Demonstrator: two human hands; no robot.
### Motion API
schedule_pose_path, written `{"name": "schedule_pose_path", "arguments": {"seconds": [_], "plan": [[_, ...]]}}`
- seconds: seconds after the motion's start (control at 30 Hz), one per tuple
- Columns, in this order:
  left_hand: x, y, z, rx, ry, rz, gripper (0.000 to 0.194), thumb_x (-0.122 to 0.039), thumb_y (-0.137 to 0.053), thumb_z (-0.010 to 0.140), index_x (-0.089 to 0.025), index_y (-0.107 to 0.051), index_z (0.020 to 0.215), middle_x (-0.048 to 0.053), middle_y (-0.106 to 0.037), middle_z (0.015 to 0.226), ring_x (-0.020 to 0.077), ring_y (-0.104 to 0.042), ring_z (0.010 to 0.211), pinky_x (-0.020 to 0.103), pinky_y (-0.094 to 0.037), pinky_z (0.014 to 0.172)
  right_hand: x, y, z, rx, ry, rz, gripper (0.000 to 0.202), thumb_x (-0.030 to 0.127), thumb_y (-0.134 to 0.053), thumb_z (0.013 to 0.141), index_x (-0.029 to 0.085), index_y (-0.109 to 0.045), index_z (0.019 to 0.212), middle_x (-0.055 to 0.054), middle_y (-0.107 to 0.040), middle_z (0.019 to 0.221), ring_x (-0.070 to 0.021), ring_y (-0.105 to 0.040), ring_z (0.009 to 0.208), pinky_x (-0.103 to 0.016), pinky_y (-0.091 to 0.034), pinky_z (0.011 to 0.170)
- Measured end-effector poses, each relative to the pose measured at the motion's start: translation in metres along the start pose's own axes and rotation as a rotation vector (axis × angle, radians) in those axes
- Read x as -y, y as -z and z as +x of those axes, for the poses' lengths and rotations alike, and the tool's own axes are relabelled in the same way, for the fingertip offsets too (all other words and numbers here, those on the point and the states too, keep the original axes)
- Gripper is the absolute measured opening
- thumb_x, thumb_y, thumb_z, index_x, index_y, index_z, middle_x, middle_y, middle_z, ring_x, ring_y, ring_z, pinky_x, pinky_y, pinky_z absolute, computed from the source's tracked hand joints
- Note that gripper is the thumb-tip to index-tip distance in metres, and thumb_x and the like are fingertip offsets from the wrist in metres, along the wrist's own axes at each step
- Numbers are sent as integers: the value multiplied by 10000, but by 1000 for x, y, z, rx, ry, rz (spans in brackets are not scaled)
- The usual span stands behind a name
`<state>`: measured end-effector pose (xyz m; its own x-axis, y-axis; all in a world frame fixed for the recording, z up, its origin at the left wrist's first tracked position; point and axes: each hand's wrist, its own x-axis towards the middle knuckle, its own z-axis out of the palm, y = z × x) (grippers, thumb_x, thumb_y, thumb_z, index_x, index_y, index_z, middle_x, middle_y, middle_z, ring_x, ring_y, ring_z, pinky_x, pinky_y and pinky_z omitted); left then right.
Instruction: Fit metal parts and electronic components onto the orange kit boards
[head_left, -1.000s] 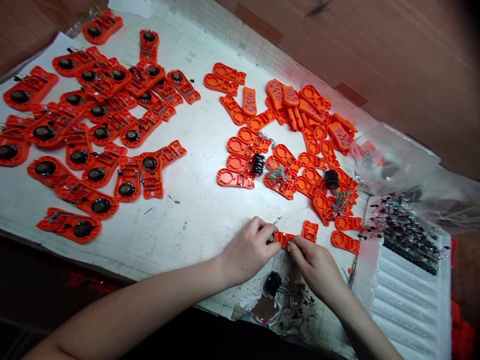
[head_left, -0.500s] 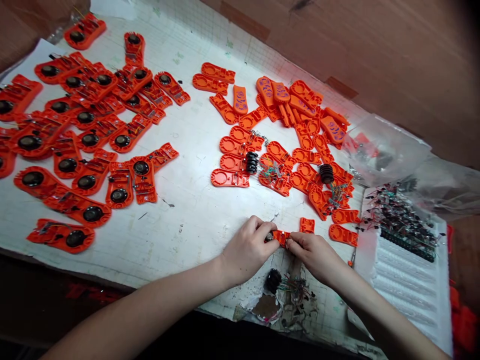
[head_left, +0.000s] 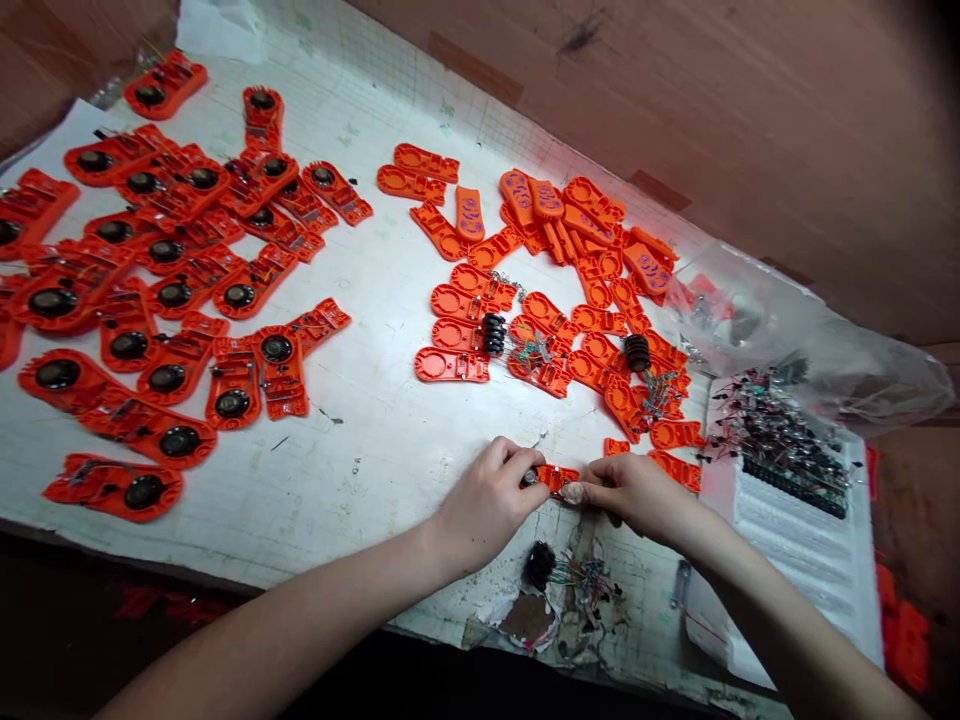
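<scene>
Near the table's front edge, my left hand (head_left: 495, 505) is closed around the left end of an orange plastic casing half (head_left: 556, 478). A round dark speaker (head_left: 530, 477) sits in that end, beside my fingers. My right hand (head_left: 637, 490) pinches at the other end, its whitish-tipped thumb pressed against the casing; the other fingertips are partly hidden. Just behind the right hand lies another orange casing piece (head_left: 616, 447), partly covered. Closer to me, a stack of black speakers (head_left: 540, 566) with a bundle of thin coloured wires (head_left: 589, 578) rests on the table.
Many casing halves fitted with speakers (head_left: 180, 441) crowd the left side. Bare casing halves (head_left: 451, 365) lie centre and right, with black speaker stacks (head_left: 637, 353) among them. At right, a white foam tray (head_left: 795, 540) bears wired parts (head_left: 780, 430). Cardboard (head_left: 675, 110) walls the back.
The view has shifted slightly. My right hand has turned a little at the casing's right end, its thumb now showing more plainly. My left hand keeps its hold.
</scene>
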<state>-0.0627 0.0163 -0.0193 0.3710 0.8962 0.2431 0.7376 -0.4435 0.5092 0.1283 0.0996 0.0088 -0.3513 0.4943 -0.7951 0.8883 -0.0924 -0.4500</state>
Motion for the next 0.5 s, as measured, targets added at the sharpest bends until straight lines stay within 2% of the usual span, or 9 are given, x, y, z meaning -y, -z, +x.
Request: {"name": "schedule_pose_path", "arguments": {"seconds": [0.13,0.23,0.37,0.5], "plan": [[1,0,1,12,-1,-13,156,-179,-499,903,-175,-654,886,65,-598,1034,175,-446,895,294,-480,761,9,12,9,98,-98,102,442,567,-641,675,180,-507,509,21,-495,407,-75,-380,338,-212,-251,349],[2,0,1,14,-4,-19,162,-185,-492,908,-180,-654,916,65,-592,1038,182,-441,907,300,-483,766,16,13,13,141,-154,151,402,475,-702,652,182,-483,488,30,-480,370,-74,-382,300,-204,-255,326],[3,-1,1,12,2,-48,144,-183,-523,892,-200,-662,924,64,-583,1061,190,-436,926,315,-486,766,19,5,17,85,-177,190,315,332,-696,684,169,-507,493,31,-490,363,-70,-386,279,-196,-266,314],[1,2,3,-15,2,-80,119,-170,-557,866,-205,-669,887,60,-585,1051,198,-451,917,334,-492,773,13,0,12,4,-99,245,286,311,-678,702,159,-521,517,33,-495,381,-65,-396,293,-191,-288,318]]}}
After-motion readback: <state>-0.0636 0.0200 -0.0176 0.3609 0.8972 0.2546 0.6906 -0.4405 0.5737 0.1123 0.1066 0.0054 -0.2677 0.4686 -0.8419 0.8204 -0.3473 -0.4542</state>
